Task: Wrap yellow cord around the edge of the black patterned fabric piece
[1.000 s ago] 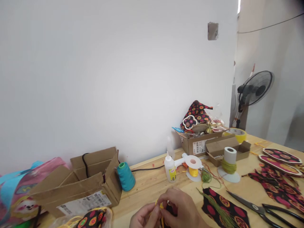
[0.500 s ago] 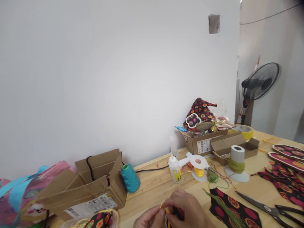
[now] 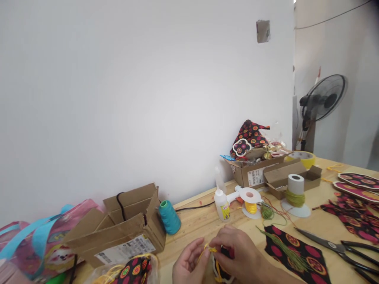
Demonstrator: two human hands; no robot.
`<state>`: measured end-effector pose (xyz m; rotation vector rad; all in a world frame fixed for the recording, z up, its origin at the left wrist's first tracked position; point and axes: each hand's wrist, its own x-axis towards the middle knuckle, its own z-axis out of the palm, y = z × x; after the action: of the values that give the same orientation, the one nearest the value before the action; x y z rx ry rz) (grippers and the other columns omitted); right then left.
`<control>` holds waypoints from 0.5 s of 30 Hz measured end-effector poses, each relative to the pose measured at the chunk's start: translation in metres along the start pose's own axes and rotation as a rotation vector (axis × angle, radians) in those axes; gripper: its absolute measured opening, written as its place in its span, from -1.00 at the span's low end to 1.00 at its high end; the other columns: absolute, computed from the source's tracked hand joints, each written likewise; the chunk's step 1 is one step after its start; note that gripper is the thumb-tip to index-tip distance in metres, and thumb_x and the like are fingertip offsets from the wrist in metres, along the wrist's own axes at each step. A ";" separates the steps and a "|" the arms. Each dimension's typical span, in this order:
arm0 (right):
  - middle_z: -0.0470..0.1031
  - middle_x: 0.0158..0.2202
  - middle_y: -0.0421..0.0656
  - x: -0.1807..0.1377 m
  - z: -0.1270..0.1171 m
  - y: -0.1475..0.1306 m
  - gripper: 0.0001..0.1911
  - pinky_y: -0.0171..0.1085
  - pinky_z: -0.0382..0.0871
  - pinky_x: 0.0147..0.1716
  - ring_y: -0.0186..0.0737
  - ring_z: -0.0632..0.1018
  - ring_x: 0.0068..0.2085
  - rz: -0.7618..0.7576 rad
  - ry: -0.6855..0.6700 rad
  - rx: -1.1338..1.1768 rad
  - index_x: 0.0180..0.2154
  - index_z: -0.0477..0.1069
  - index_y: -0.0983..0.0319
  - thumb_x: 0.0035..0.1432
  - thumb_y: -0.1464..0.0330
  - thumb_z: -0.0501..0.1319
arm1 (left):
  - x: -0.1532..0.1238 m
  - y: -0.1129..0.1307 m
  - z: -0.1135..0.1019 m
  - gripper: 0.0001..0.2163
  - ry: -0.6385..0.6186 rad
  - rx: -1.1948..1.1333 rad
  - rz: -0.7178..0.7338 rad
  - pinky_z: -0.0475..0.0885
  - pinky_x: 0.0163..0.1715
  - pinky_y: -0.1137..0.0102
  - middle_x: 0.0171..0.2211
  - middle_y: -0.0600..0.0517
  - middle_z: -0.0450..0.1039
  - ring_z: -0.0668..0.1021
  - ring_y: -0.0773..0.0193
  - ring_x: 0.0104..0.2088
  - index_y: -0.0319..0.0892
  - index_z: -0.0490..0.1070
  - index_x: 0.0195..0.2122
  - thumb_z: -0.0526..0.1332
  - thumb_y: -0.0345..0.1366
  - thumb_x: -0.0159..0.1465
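Observation:
Low in the middle of the view, my left hand (image 3: 190,263) pinches a yellow cord (image 3: 206,249) between thumb and fingers. Right beside it, my right hand (image 3: 237,248) is closed on the same cord, fingertips almost meeting the left ones. Under my right fingers shows a dark patterned fabric piece with a white edge (image 3: 217,272), with yellow cord running down along it. My right palm hides much of this piece. A patterned cloth with green threads (image 3: 286,250) on it lies right of my right hand.
A glue bottle (image 3: 222,206) and a spool of yellow cord (image 3: 251,207) stand beyond my hands. Black scissors (image 3: 337,247) lie at right. An open cardboard box (image 3: 124,232) and a teal thread cone (image 3: 169,217) are at left. A bagged patterned piece (image 3: 134,272) sits in front.
Both hands have come slightly higher into view, and more of the yellow cord and the white-edged piece shows. The whole view has shifted a little.

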<state>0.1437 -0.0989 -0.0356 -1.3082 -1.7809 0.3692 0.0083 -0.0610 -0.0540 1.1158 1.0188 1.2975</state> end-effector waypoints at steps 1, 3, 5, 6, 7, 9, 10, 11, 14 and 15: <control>0.41 -0.52 -0.22 0.000 -0.001 -0.001 -0.82 -0.37 0.15 -0.42 -0.29 0.36 -0.41 -0.005 -0.003 -0.005 -0.44 0.43 0.18 -0.10 0.51 0.11 | 0.000 0.000 0.000 -0.69 -0.016 -0.001 0.011 0.42 -0.54 0.50 -0.63 -0.01 0.55 0.54 0.25 -0.56 -0.23 0.48 -0.51 0.39 -0.28 -0.34; 0.41 -0.52 -0.23 -0.001 -0.004 -0.002 -0.81 -0.37 0.15 -0.42 -0.29 0.36 -0.42 -0.002 -0.006 0.000 -0.44 0.43 0.17 -0.11 0.52 0.11 | -0.002 0.001 0.002 -0.67 -0.048 -0.005 0.025 0.41 -0.54 0.51 -0.63 0.00 0.55 0.53 0.26 -0.57 -0.23 0.47 -0.44 0.37 -0.27 -0.29; 0.42 -0.53 -0.24 -0.002 -0.006 -0.002 -0.81 -0.37 0.15 -0.43 -0.30 0.36 -0.43 0.015 -0.006 0.031 -0.43 0.44 0.17 -0.10 0.51 0.12 | -0.003 0.003 0.003 -0.66 -0.070 -0.014 0.024 0.41 -0.53 0.53 -0.63 0.01 0.55 0.53 0.28 -0.56 -0.23 0.44 -0.40 0.36 -0.29 -0.26; 0.42 -0.53 -0.24 -0.002 -0.006 -0.001 -0.82 -0.37 0.15 -0.43 -0.30 0.37 -0.43 0.025 -0.005 0.048 -0.42 0.44 0.17 -0.09 0.49 0.12 | -0.003 0.003 0.004 -0.66 -0.079 -0.012 0.024 0.41 -0.53 0.53 -0.63 0.02 0.54 0.53 0.29 -0.56 -0.23 0.43 -0.38 0.36 -0.30 -0.25; 0.42 -0.53 -0.24 -0.002 -0.006 0.000 -0.84 -0.38 0.15 -0.43 -0.31 0.37 -0.44 0.033 -0.001 0.063 -0.42 0.44 0.17 -0.07 0.47 0.13 | -0.003 0.004 0.005 -0.65 -0.088 -0.006 0.028 0.40 -0.53 0.54 -0.64 0.03 0.54 0.53 0.30 -0.57 -0.23 0.43 -0.36 0.36 -0.31 -0.24; 0.42 -0.54 -0.22 -0.003 -0.006 0.004 -0.89 -0.38 0.16 -0.44 -0.31 0.37 -0.44 0.038 0.018 0.078 -0.46 0.45 0.19 -0.07 0.43 0.15 | -0.002 0.003 0.005 -0.64 -0.103 0.019 0.046 0.39 -0.53 0.57 -0.65 0.04 0.53 0.52 0.33 -0.57 -0.24 0.42 -0.35 0.36 -0.31 -0.23; 0.42 -0.54 -0.22 -0.002 -0.006 0.006 -0.90 -0.38 0.16 -0.44 -0.31 0.37 -0.44 0.037 0.033 0.079 -0.49 0.45 0.21 -0.08 0.42 0.16 | -0.002 0.002 0.005 -0.64 -0.112 0.031 0.051 0.39 -0.53 0.58 -0.65 0.04 0.53 0.51 0.34 -0.57 -0.24 0.42 -0.35 0.36 -0.31 -0.23; 0.41 -0.54 -0.21 -0.002 -0.005 0.008 -0.92 -0.38 0.16 -0.44 -0.31 0.37 -0.45 0.034 0.048 0.077 -0.51 0.45 0.22 -0.10 0.43 0.17 | -0.001 0.001 0.005 -0.64 -0.123 0.037 0.048 0.38 -0.52 0.58 -0.65 0.04 0.53 0.51 0.35 -0.57 -0.24 0.43 -0.36 0.36 -0.31 -0.24; 0.37 -0.54 -0.22 -0.002 -0.003 0.012 -0.92 -0.40 0.16 -0.49 -0.34 0.36 -0.47 0.040 0.074 0.107 -0.55 0.44 0.23 -0.16 0.48 0.18 | 0.002 -0.005 0.002 -0.68 -0.156 0.050 0.000 0.38 -0.52 0.56 -0.63 0.01 0.53 0.51 0.33 -0.55 -0.23 0.45 -0.41 0.36 -0.28 -0.25; 0.36 -0.53 -0.23 -0.001 -0.002 0.012 -0.91 -0.42 0.15 -0.52 -0.35 0.35 -0.48 0.060 0.075 0.138 -0.55 0.43 0.23 -0.18 0.49 0.18 | 0.003 -0.007 0.002 -0.68 -0.168 0.054 -0.020 0.39 -0.52 0.54 -0.62 -0.01 0.53 0.52 0.30 -0.53 -0.24 0.46 -0.43 0.36 -0.27 -0.25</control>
<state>0.1531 -0.0957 -0.0435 -1.2635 -1.6276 0.4620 0.0113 -0.0582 -0.0608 1.2306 0.9418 1.1458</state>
